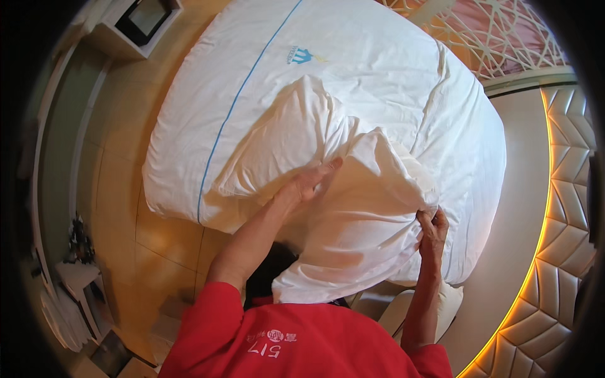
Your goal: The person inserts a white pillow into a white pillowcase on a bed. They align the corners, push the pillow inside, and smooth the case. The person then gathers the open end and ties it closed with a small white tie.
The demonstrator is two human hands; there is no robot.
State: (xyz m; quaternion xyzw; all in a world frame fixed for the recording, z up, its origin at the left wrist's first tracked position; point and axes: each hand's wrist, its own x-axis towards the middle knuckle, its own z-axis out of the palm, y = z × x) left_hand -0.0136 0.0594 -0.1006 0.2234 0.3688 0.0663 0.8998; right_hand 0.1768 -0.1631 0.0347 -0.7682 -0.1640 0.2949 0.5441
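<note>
A white pillow in a loose white pillowcase [359,212] lies between my arms, partly over the near side of the bed and partly against my body. My right hand [432,227] pinches a gathered edge of the case at its right side. My left hand [314,179] rests against the cloth at the left, fingers extended; whether it grips any fabric is hard to tell. Beyond my left hand, a crumpled white cloth part [288,141] rises from the bed. Under it spreads a white duvet [378,71] with a blue stripe and a printed logo.
A padded headboard panel [557,236] with a lit strip runs along the right. A white lattice screen [501,38] stands at the upper right. Tiled floor [118,189] borders the bed on the left. A cream cushion [449,302] sits by my right forearm.
</note>
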